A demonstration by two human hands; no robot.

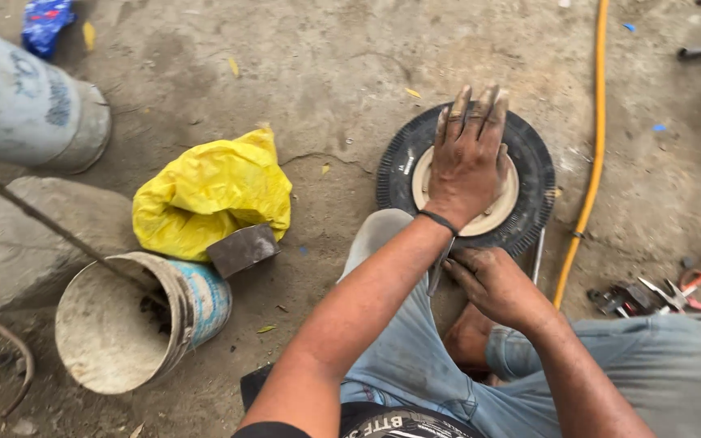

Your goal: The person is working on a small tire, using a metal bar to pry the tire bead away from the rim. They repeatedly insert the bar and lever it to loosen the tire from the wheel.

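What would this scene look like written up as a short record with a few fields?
Setting: bare dirt and concrete ground, seen from above
Left hand: pressed flat, fingers spread, on the cream rim of a small black wheel lying on the ground
Right hand: at the wheel's near edge, grip closed on a thin metal tool
Left of wheel: crumpled yellow plastic bag, dirty bucket on its side
Right of wheel: yellow hose, pliers
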